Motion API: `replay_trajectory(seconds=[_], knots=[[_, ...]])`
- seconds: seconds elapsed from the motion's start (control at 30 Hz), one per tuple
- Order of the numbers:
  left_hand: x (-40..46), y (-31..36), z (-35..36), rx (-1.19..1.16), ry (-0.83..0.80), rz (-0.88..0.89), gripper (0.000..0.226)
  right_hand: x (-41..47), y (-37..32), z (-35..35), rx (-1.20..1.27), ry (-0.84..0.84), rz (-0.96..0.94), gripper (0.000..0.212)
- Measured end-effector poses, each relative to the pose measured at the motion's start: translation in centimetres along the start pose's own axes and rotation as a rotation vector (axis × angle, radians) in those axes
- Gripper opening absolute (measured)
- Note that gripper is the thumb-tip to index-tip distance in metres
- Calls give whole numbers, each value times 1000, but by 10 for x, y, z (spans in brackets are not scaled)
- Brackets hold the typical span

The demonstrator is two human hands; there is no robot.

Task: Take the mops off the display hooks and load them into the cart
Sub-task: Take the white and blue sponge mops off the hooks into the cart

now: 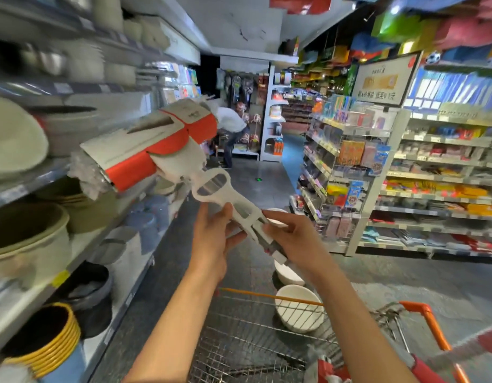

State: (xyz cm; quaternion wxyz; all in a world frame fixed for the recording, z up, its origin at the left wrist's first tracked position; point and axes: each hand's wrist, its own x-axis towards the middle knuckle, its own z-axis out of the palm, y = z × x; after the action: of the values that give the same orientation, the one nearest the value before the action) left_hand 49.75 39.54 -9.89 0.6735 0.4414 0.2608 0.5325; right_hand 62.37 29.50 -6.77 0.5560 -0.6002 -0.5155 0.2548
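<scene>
Your left hand (211,239) grips the mop (167,150) from below at frame centre, thumb up along its white plastic neck, fingers curled under. Your right hand (292,239) pinches the same neck just to the right, where it meets the grey handle. The mop runs from your hands toward the upper left: a white frame with oval cut-outs, then a wide head wrapped in white and orange card with clear plastic at its far end. That end hangs just beside the shelf (32,186) of basins on the left. The cart (267,335) sits below your forearms at bottom centre, wire basket open on top, a white bowl (297,308) by its far rim. The aisle floor (269,172) ahead lies open toward a person (233,131) bending at the far end.
</scene>
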Motion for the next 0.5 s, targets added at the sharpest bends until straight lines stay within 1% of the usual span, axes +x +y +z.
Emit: replay_trajectory(seconds=[0.07, 0.17, 0.27, 0.3, 0.4, 0.5], knots=[[-2, 17, -5, 31, 14, 62, 36, -2, -8, 11, 67, -16, -22, 27], [-14, 40, -9, 33, 44, 113, 32, -10, -21, 25, 142, -17, -43, 30], [-33, 60, -10, 34, 89, 176, 30, -23, -32, 37, 195, -31, -74, 42], [-40, 65, -11, 49, 106, 209, 33, -28, -37, 41, 222, -40, -79, 45], [-66, 82, -12, 129, 174, 322, 48, -45, -48, 51, 317, -70, -69, 37], [-97, 99, -14, 218, 212, 434, 62, -65, -58, 65, 400, -86, -57, 35]])
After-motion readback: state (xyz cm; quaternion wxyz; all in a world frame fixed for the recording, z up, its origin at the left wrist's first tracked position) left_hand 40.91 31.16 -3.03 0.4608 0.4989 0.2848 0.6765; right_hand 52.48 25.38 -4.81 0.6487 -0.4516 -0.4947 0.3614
